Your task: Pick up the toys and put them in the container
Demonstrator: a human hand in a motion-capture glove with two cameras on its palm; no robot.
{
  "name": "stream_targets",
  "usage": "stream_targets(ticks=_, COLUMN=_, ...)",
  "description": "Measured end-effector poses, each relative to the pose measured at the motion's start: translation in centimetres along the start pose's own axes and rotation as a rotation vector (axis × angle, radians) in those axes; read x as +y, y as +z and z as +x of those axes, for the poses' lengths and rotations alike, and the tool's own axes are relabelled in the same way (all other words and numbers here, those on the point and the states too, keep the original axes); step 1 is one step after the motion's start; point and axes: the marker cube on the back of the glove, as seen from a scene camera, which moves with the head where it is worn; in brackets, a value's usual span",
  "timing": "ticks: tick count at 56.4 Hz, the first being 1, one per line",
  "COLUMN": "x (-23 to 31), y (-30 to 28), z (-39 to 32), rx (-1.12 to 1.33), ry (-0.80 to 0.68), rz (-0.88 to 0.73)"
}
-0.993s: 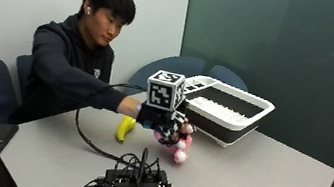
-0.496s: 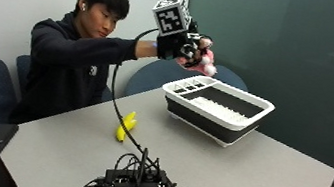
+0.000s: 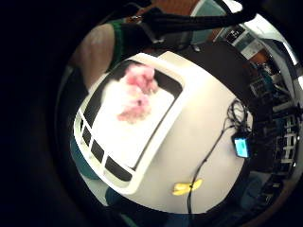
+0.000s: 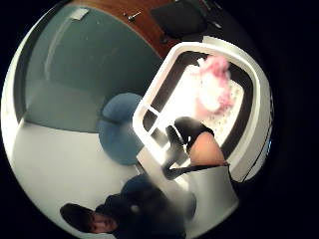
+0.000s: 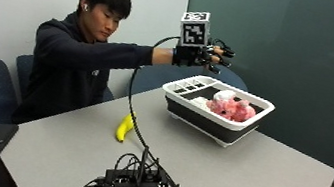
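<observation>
The banana toy [image 5: 124, 127] lies on the counter [image 5: 255, 178], well apart from the gloved right hand [image 5: 201, 57], which hangs in the air above the white container [image 5: 242, 128] with fingers spread and nothing in them. The pink toy [image 5: 231, 107] sits inside the container. From the hand the banana lies down and back toward the person, on the counter between them and the container, its long axis running roughly toward the seated person. Fetching it looks like the next reach.
</observation>
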Motion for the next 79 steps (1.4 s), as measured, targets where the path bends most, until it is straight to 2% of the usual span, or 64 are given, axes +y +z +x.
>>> stream_targets(ticks=3, x=-0.3, y=-2.4, z=2.9, rx=-0.037, ry=0.076, rz=-0.003)
stream_targets(ticks=9, x=2.1, y=-4.8, z=5.2, rx=-0.029, ry=0.056, rz=-0.049)
stream_targets(ticks=12, x=4.6, y=-4.9, z=5.4, rx=0.026, ry=0.001, rz=-0.094)
stream_targets(ticks=17, x=10.0, y=-4.1, z=4.8, rx=0.108, ry=-0.174, rz=-0.185)
stream_targets(ticks=20, x=13.0, y=-4.3, z=6.1, rx=0.139, ry=-0.21, rz=-0.207)
stream_targets(ticks=24, x=16.1, y=-4.1, z=9.1, rx=0.235, ry=-0.19, rz=-0.226)
stream_targets(ticks=27, x=16.9, y=-4.2, z=12.5, rx=0.245, ry=-0.103, rz=-0.246)
stream_targets(ticks=32, x=19.4, y=-1.2, z=15.4, rx=0.322, ry=-0.04, rz=-0.296)
stream_targets(ticks=38, x=21.0, y=2.8, z=18.4, rx=0.304, ry=-0.009, rz=-0.386)
stream_targets(ticks=44, x=23.7, y=7.7, z=18.9, rx=0.251, ry=-0.055, rz=-0.531)
stream_targets(ticks=50, x=23.4, y=10.6, z=21.0, rx=0.208, ry=-0.066, rz=-0.577)
stream_targets(ticks=55, x=23.3, y=12.6, z=21.2, rx=0.231, ry=-0.094, rz=-0.549)
stream_targets(ticks=64, x=22.0, y=12.7, z=20.2, rx=0.183, ry=-0.129, rz=-0.403)
stream_targets(ticks=79, x=19.1, y=7.6, z=14.5, rx=0.086, ry=-0.153, rz=-0.263)
